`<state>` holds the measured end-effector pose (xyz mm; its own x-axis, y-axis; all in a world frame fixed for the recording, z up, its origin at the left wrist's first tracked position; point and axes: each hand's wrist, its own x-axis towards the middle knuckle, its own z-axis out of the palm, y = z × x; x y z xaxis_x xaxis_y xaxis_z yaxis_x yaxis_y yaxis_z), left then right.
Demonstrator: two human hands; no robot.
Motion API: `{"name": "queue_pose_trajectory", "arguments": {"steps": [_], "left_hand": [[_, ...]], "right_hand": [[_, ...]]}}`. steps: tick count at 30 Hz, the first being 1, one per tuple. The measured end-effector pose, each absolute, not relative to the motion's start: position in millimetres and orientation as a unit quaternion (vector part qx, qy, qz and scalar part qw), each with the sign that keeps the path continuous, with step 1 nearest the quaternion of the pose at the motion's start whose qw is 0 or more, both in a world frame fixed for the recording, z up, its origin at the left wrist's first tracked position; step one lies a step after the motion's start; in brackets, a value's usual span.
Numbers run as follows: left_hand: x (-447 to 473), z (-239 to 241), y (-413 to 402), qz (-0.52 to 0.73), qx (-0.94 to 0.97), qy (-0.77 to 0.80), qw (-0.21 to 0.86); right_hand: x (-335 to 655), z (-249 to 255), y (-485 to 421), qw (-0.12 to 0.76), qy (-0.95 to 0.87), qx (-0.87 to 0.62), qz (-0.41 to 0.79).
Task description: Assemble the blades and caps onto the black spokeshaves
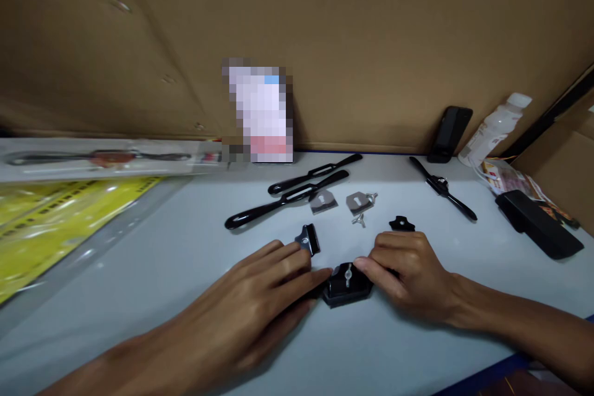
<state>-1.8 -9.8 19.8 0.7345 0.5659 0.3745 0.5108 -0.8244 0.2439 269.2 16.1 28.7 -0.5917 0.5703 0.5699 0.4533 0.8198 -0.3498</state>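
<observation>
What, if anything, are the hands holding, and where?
A glossy black tool with a silver wing nut: the left hand holds its left side, the right hand its right. Fingers hide both ends.

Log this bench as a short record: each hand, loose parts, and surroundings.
Left hand: holds the left side of a black tool
Right hand: on the tool's right side, thumb beside its silver screw
Loose parts: two black handles, two grey metal plates, two winged screws
Right: another black tool, untouched
Back right: bottle beside a black stand
Left: yellow packaging
</observation>
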Motion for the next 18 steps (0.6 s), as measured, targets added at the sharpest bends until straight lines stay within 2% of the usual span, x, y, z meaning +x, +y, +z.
{"name": "queue_pose_trajectory", "arguments": {"steps": [5,9,18], "left_hand": [[1.7,20.5,-10.1,0.239,0.928,0.282,0.052],[3.1,21.1,-9.2,0.260,0.923,0.282,0.039],[-1.0,13.3,-12.4,0.235,0.922,0.303,0.051]], "right_hand": [[271.3,31.3,16.8,0.363,-0.888,-0.262,0.105],[271.9,31.3,17.6,0.335,-0.908,-0.224,0.111],[273.3,29.6,17.5,0.328,-0.913,-0.207,0.128]]}}
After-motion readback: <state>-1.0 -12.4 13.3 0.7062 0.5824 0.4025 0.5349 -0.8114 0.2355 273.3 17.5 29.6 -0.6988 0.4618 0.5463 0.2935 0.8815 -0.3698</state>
